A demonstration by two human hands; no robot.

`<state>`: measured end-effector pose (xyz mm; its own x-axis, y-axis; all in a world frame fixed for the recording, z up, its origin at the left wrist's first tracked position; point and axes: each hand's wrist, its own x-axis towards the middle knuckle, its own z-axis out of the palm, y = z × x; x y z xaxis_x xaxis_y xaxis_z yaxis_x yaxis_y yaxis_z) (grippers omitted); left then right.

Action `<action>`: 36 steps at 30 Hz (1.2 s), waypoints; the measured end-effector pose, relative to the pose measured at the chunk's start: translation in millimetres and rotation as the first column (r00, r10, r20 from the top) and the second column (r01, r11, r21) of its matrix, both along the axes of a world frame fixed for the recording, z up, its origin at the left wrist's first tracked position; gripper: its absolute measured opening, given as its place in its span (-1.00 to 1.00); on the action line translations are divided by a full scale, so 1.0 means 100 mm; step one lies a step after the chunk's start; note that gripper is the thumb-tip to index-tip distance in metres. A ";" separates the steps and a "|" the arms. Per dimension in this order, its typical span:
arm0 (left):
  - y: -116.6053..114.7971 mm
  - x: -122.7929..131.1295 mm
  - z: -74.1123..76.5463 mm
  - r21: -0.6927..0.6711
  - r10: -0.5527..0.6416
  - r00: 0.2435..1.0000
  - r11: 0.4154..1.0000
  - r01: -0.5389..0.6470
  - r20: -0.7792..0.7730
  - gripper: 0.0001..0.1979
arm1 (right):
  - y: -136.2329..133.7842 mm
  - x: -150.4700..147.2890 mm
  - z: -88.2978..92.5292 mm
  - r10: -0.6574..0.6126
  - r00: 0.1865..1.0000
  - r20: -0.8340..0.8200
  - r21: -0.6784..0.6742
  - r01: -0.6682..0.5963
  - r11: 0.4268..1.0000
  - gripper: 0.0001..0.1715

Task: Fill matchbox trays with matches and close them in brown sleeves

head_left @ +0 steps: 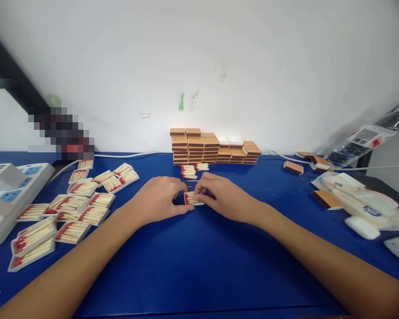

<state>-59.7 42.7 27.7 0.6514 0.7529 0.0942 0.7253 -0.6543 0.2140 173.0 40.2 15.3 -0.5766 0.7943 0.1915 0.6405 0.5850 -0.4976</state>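
A small white matchbox tray (189, 198) with red-tipped matches lies on the blue table between my hands. My left hand (161, 199) is curled around its left end, thumb along the near side and fingers at the far side. My right hand (221, 195) is closed over the tray's right part, thumb and fingertips at the matches in it; its fingers partly cover the tray, so exactly what they pinch is hard to see. Just beyond are a pile of loose matches (188, 172) and a smaller pile (202, 167). A few single matches (192, 180) lie nearer the tray.
Stacked matchboxes (196, 148) stand against the white wall. Several match-filled trays (73, 204) spread out at left, beside a power strip (36, 177). Loose matchboxes (293, 167), a tissue pack (362, 204), a white rounded case (362, 227) and a plastic bottle (365, 137) are at right.
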 end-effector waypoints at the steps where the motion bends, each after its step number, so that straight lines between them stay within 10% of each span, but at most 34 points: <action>1: 0.00 -0.01 0.02 -0.029 0.009 1.000 1.000 -0.009 0.000 -0.66 | 0.05 0.00 -0.02 -0.018 1.000 -0.025 0.025 0.019 1.000 -0.88; 8: 0.03 -0.10 0.13 -0.117 0.056 0.998 0.992 -0.056 0.001 -0.66 | 0.46 0.03 -0.22 -0.136 0.991 0.008 0.058 0.135 0.989 -0.90; 18: 0.04 -0.11 0.14 -0.076 0.061 0.998 0.995 -0.062 -0.024 -0.65 | 0.04 -0.10 -0.03 0.053 0.999 -0.006 0.009 -0.053 0.999 -0.87; 36: 0.04 -0.14 0.15 -0.099 0.082 0.997 0.992 -0.083 -0.009 -0.65 | 0.10 -0.11 -0.09 -0.024 0.999 -0.048 0.065 0.027 0.998 -0.85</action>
